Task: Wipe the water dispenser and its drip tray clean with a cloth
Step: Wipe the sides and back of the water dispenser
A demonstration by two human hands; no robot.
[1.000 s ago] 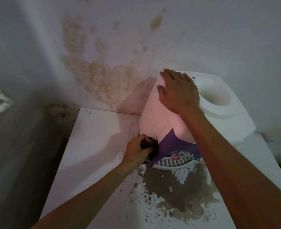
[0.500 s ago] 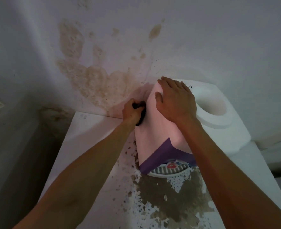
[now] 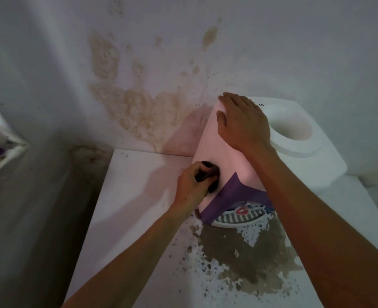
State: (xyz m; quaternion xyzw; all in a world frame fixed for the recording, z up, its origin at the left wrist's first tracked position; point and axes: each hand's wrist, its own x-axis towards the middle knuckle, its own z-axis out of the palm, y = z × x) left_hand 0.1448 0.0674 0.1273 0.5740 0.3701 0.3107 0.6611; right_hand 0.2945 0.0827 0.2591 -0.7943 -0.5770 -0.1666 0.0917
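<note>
Left hand [image 3: 193, 185], fingers curled round the dark cloth [image 3: 208, 174], has swept back down the water dispenser [image 3: 223, 152] side (right hand [image 3: 242, 123] flat on top, fingers straight), so the drip tray [image 3: 239, 218] awaits.

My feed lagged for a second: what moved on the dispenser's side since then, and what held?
The left hand, gripping the dark crumpled cloth, swept from low on the white plastic water dispenser's side up toward its top, then back down near the purple front panel. The right hand stayed flat on top; the slotted drip tray stayed untouched.
</note>
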